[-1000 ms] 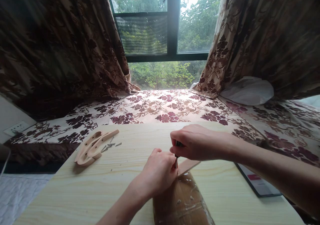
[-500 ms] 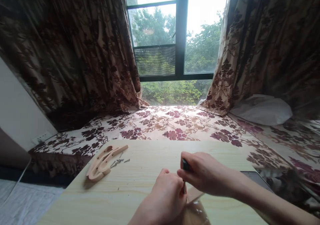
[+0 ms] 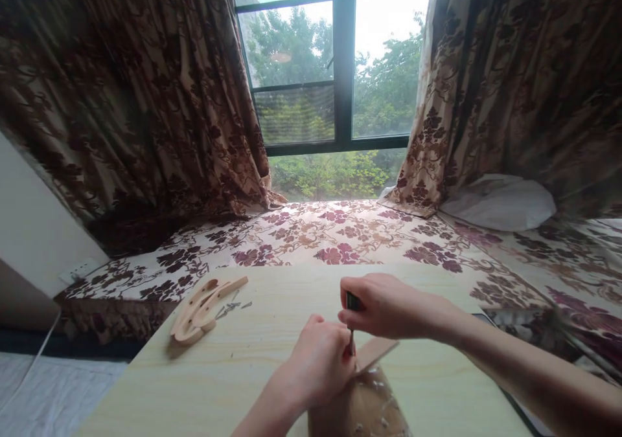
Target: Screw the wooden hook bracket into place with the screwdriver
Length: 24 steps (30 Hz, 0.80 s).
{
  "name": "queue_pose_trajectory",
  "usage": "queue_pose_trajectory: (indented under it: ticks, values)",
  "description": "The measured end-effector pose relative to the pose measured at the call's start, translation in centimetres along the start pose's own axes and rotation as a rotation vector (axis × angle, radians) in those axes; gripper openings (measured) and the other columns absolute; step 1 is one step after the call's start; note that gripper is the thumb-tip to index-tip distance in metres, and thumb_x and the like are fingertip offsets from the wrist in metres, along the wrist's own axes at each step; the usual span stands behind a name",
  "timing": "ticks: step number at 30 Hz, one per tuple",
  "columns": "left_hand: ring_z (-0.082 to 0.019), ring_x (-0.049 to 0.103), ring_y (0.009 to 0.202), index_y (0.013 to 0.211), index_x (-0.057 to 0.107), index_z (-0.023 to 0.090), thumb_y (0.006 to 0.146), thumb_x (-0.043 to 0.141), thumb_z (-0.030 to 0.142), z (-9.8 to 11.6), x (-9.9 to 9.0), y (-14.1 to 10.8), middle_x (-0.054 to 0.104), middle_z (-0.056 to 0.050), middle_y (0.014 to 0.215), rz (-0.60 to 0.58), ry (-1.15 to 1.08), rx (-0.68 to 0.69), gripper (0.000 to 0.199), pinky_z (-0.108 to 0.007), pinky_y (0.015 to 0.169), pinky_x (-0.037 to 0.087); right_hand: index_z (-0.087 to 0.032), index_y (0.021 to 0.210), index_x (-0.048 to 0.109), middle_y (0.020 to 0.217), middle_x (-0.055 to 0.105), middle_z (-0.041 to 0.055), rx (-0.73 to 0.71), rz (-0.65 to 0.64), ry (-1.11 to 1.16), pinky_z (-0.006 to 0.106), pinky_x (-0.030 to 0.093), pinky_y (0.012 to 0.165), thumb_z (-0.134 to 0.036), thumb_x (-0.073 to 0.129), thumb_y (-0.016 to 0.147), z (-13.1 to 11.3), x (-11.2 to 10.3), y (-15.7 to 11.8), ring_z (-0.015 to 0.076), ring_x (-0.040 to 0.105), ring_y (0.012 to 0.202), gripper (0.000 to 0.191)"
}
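My right hand (image 3: 376, 304) is closed around the dark handle of a screwdriver (image 3: 353, 302), whose thin metal shaft points down beside the fingers of my left hand. My left hand (image 3: 323, 356) is closed, pressed down on a light wooden piece (image 3: 375, 353) at the shaft's tip. A flat end of that piece sticks out to the right; the rest lies hidden under my fingers. Beneath it is a brown block (image 3: 362, 408) with a shiny surface and small pale bits on it. Whether a screw sits under the tip cannot be made out.
Curved wooden pieces with holes (image 3: 197, 317) lie at the table's left, beside several small screws (image 3: 228, 309). The pale wooden table (image 3: 272, 333) meets a flower-patterned cover (image 3: 335, 230) below the window. A dark flat object (image 3: 519, 401) is partly hidden beneath my right forearm.
Both hands and the screwdriver appear slightly higher and further left, as the view has shifted. More of the brown block and of the wooden piece's end now shows.
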State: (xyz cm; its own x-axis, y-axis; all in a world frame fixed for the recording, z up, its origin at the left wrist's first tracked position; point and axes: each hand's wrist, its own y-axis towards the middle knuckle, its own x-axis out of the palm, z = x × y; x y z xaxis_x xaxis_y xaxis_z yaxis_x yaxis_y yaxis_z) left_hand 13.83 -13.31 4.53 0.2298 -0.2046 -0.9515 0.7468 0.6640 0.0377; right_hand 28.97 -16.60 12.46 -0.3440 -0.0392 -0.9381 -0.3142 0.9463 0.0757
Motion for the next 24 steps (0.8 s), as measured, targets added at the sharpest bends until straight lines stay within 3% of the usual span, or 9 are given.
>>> queue_pose_trajectory:
  ticks: [4,10,14,17,20,24]
  values:
    - [-0.018,0.057,0.062,0.057,0.059,0.019,0.072,0.05,0.012,-0.1,0.0,0.2,0.068,-0.001,0.061,-0.011,-0.002,0.031,0.019,-0.035,0.078,0.04,-0.017,0.073,0.058,0.064,0.059,-0.001,-0.065,-0.059,0.154,0.021,0.029,0.051,-0.025,0.059,0.075,0.2,0.1,-0.1,0.0094,0.046,0.055,0.008]
    - [-0.016,0.056,0.066,0.058,0.06,0.02,0.073,0.051,0.011,-0.1,-0.4,0.0,0.066,0.001,0.064,-0.013,-0.067,0.07,0.02,-0.033,0.078,0.04,-0.018,0.068,0.05,0.059,0.052,-0.002,0.105,0.128,0.217,0.024,0.029,0.052,-0.037,0.052,0.084,1.2,1.9,-0.8,0.0108,0.042,0.056,0.025]
    - [-0.018,0.057,0.08,0.081,0.067,0.024,0.077,0.057,0.019,-0.2,-1.6,-0.8,0.068,0.003,0.08,-0.026,-0.129,0.09,0.011,-0.034,0.085,0.039,-0.019,0.072,0.051,0.063,0.053,-0.0023,0.087,0.357,0.373,0.023,0.035,0.056,-0.031,0.05,0.087,1.7,0.4,-3.0,0.0114,0.047,0.06,0.02]
    - [-0.021,0.055,0.099,0.107,0.062,0.025,0.079,0.063,0.03,-0.7,-2.5,-2.1,0.067,0.0,0.103,-0.009,-0.197,0.057,0.028,-0.034,0.092,0.039,-0.019,0.077,0.055,0.074,0.057,0.0,0.066,0.482,0.355,0.024,0.039,0.061,-0.025,0.049,0.088,2.5,-0.7,-4.8,0.0128,0.05,0.068,0.014]
    - [-0.023,0.052,0.111,0.117,0.057,0.026,0.077,0.064,0.03,-1.6,-2.7,-3.8,0.061,-0.003,0.119,0.013,-0.3,-0.069,0.041,-0.035,0.096,0.04,-0.02,0.085,0.059,0.076,0.059,0.0006,0.133,0.39,0.357,0.025,0.04,0.064,-0.024,0.049,0.088,3.8,0.0,-5.9,0.0139,0.052,0.07,0.012]
    - [-0.024,0.051,0.116,0.121,0.053,0.027,0.074,0.061,0.02,-2.8,-1.4,-5.8,0.059,-0.003,0.123,0.048,-0.31,-0.136,0.048,-0.039,0.102,0.037,-0.019,0.098,0.062,0.095,0.062,0.0053,0.213,0.246,0.449,0.03,0.042,0.078,-0.029,0.047,0.09,5.4,2.8,-6.0,0.0183,0.057,0.088,0.019]
